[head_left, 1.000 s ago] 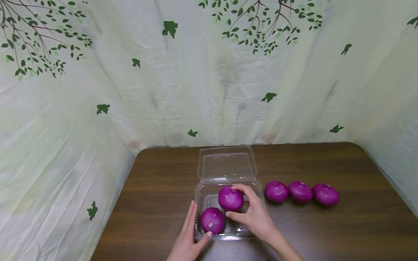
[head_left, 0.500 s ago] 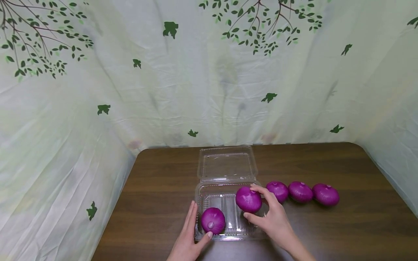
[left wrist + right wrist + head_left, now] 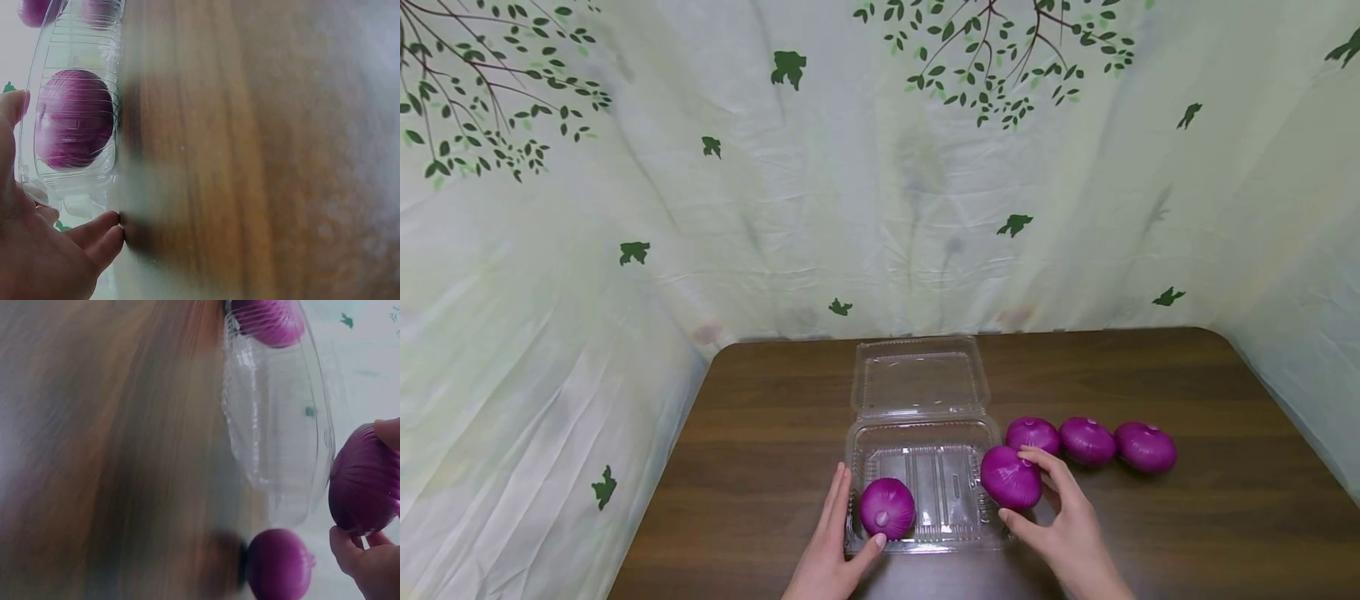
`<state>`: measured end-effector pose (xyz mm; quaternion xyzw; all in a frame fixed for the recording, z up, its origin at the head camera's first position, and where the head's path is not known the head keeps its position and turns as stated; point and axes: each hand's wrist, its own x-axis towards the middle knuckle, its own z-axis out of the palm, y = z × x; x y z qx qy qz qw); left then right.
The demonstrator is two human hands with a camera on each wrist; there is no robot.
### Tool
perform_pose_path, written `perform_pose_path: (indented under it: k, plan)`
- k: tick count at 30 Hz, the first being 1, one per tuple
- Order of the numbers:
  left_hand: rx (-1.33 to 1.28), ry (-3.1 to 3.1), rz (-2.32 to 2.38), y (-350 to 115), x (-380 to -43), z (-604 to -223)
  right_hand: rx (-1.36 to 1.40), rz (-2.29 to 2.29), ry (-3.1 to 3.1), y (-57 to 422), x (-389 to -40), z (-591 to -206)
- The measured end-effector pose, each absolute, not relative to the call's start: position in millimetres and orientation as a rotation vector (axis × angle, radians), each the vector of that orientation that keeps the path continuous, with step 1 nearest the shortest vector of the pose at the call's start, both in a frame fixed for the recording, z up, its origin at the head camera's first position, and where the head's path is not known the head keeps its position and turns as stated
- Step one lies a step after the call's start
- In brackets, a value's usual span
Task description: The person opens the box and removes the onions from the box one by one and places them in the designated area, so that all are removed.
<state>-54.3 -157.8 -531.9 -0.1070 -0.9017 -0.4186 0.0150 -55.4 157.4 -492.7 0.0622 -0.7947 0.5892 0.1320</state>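
Note:
A purple onion (image 3: pixel 1009 477) hangs over the right rim of the clear plastic clamshell box (image 3: pixel 943 492), and my right hand (image 3: pixel 1071 529) grips it between thumb and fingers. In the right wrist view, this onion (image 3: pixel 365 484) is raised above the table, beside the box's upper edge. Another onion (image 3: pixel 886 510) sits inside the box at the front left. My left hand (image 3: pixel 833 542) rests against the box's left side with fingers straight and its thumb at the front rim. In the left wrist view, the left thumb (image 3: pixel 19 106) touches the rim.
Directly right of the box, three more onions form a row: the nearest (image 3: pixel 1032 433), a middle one (image 3: pixel 1087 442) and the far-right one (image 3: pixel 1146 448). The box's lid (image 3: pixel 921 379) lies folded back on the brown table (image 3: pixel 775 400). A leaf-print curtain (image 3: pixel 880 208) hangs behind.
My right hand has lifted the onion from the box's middle and carried it rightward to the right rim. My left hand and the other onions have stayed in place.

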Motion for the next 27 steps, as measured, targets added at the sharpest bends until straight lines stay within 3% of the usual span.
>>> perform_pose_path:
  k: [12,27]
  plan:
    - [-0.352,-2.779,-1.257,-157.5,-54.1,-531.9,-0.089,1.426,-2.551,178.5,-45.4,-493.3]
    - [-0.320,-2.810,-1.308,-158.3,-54.1,-531.4,-0.016,1.126,-2.757,200.9,-45.1,-511.9]
